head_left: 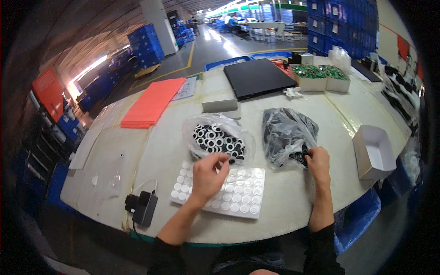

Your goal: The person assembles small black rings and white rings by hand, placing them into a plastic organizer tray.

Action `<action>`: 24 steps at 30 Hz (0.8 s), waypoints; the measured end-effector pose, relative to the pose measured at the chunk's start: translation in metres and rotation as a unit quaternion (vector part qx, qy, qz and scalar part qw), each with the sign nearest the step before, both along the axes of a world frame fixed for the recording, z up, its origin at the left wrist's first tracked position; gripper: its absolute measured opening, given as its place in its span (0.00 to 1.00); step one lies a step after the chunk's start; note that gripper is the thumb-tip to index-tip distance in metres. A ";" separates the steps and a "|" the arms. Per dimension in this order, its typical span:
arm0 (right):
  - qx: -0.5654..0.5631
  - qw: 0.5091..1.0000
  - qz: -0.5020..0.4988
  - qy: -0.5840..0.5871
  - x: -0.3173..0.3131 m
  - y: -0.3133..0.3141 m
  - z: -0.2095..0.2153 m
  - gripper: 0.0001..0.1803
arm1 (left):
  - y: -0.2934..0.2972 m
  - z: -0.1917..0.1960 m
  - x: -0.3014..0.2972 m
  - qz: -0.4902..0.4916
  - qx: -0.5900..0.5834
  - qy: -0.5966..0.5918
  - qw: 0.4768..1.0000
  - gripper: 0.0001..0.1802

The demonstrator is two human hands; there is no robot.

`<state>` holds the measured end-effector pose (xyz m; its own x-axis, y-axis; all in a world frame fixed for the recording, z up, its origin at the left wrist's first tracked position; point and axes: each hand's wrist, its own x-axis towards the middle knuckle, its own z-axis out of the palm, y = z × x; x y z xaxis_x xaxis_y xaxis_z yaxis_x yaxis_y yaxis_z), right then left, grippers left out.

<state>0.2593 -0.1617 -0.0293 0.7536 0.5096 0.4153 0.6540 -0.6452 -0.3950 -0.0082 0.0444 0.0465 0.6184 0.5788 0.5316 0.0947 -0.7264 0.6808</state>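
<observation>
My left hand (208,176) hovers over a sheet of round white pads (243,195), its fingertips pinched near the mouth of a clear bag of black and white rings (219,137). Whether it holds a piece, I cannot tell. My right hand (317,162) reaches into the opening of a dark plastic bag of small black parts (288,133) and pinches something black at its edge.
An empty white cardboard box (373,153) sits at the right. A stack of orange sheets (153,103), a black flat panel (259,78) and two boxes of green parts (321,75) lie farther back. A black adapter with cable (144,206) rests near the front edge.
</observation>
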 end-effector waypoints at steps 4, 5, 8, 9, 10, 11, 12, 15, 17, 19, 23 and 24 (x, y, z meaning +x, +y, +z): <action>0.060 0.996 0.012 0.068 -0.015 0.013 0.007 0.08 | 0.072 0.012 0.019 0.088 0.156 0.140 0.974 0.07; 0.072 0.994 0.015 0.076 -0.018 0.017 0.009 0.08 | 0.090 0.014 0.018 0.101 0.180 0.183 0.961 0.08; 0.097 0.992 0.031 0.074 -0.014 0.023 0.005 0.08 | 0.112 0.026 0.010 0.103 0.279 0.194 0.935 0.08; 0.104 0.992 0.015 0.071 -0.012 0.019 0.005 0.08 | 0.105 0.027 0.011 0.100 0.276 0.198 0.935 0.08; 0.114 0.991 0.005 0.071 -0.013 0.018 0.005 0.08 | 0.089 0.039 0.005 0.069 0.242 0.125 0.960 0.08; 0.127 0.990 -0.007 0.065 -0.012 0.013 0.006 0.09 | 0.076 0.049 0.002 0.034 0.204 0.048 0.977 0.08; 0.126 0.989 -0.004 0.072 -0.012 0.011 0.007 0.09 | 0.064 0.054 -0.009 0.037 0.204 0.056 0.977 0.08; 0.111 0.993 -0.018 0.040 -0.012 0.012 0.010 0.10 | 0.037 0.041 -0.055 0.002 0.091 0.090 0.992 0.08; 0.122 0.990 -0.015 0.066 -0.012 0.014 0.012 0.10 | 0.033 0.019 -0.073 -0.011 0.070 0.122 0.990 0.08; 0.161 0.983 0.011 0.084 -0.012 0.020 0.009 0.10 | 0.037 0.001 -0.092 -0.012 0.006 0.212 0.977 0.09; 0.259 0.953 0.084 0.136 -0.011 0.026 -0.002 0.09 | 0.050 -0.025 -0.098 0.025 -0.035 0.212 0.976 0.09; 0.263 0.950 0.102 0.131 -0.013 0.027 -0.004 0.09 | 0.054 -0.032 -0.095 0.029 -0.021 0.201 0.979 0.09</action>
